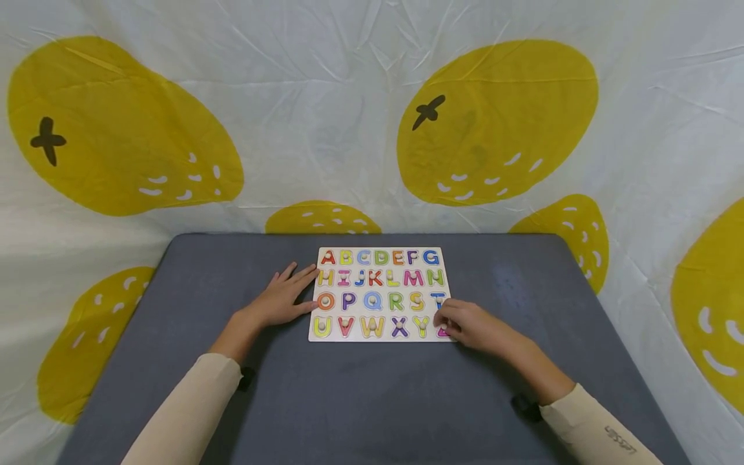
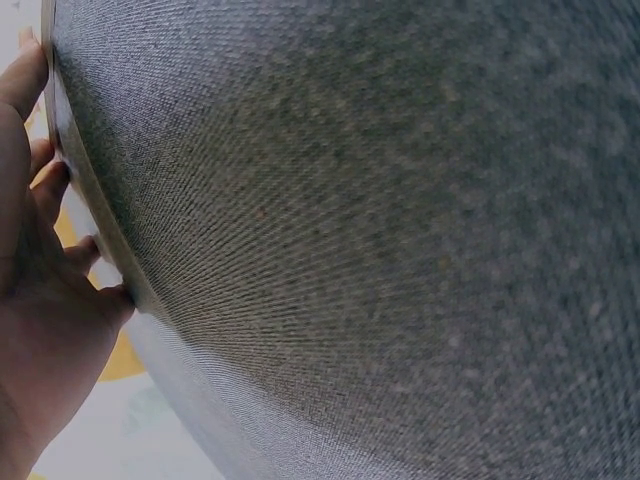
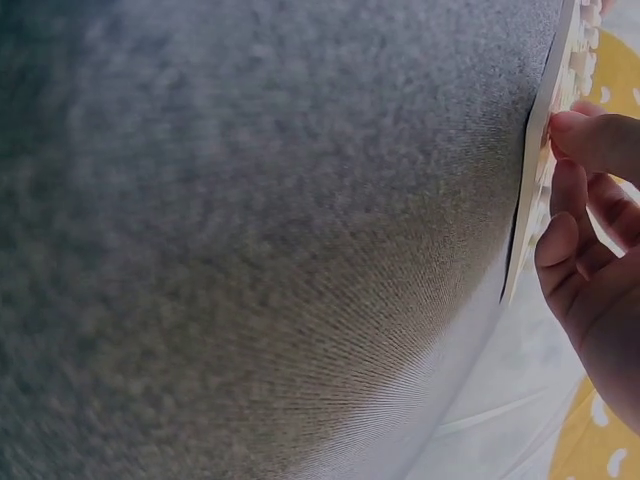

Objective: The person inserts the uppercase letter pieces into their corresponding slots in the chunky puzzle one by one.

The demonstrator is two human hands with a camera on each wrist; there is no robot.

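Observation:
A white alphabet puzzle board [image 1: 361, 312] lies on the table, with coloured letters from A to Z in its slots, each with a small round knob. At its left edge my left hand [image 1: 282, 300] is spread, thumb and fingertips on the rim beside the H and O; the left wrist view shows this hand [image 2: 55, 300] along the board's edge. My right hand [image 1: 473, 324] is over the lower right corner, its thumb and forefinger pinching the knob of the letter Z piece [image 1: 443, 331], partly hidden by the fingers. In the right wrist view the other fingers of this hand [image 3: 600, 235] are curled.
The dark grey cloth-covered table [image 1: 372, 407] runs up to a white curtain [image 1: 325, 123] with yellow fruit prints behind and at the sides. A dark wrist camera [image 1: 526, 408] hangs under the right sleeve, and another [image 1: 247, 379] by the left cuff.

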